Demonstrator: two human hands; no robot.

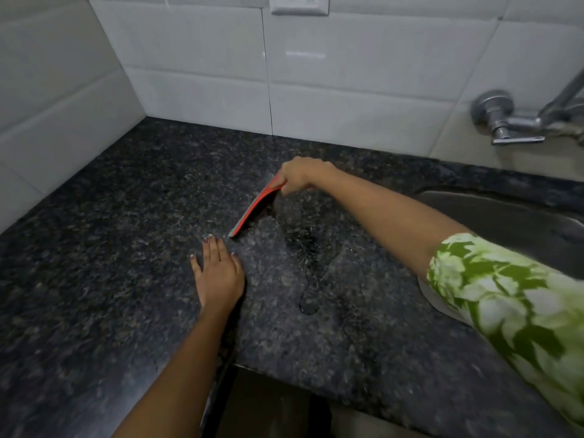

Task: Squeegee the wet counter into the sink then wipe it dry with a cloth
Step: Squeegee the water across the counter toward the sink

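A dark speckled granite desk [110, 248] carries a pooled streak of water [311, 273], a red squeegee's blade [252, 208] and a flat left hand [219, 273].

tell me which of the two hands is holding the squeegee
The right hand, reaching across the dark speckled granite counter, grips the red squeegee. The left hand holds nothing; it lies flat, palm down, on the counter.

Speckled granite counter [132, 216], glossy tiles [347, 74]

Right hand [297, 175] clenched, left hand [219, 273] flat
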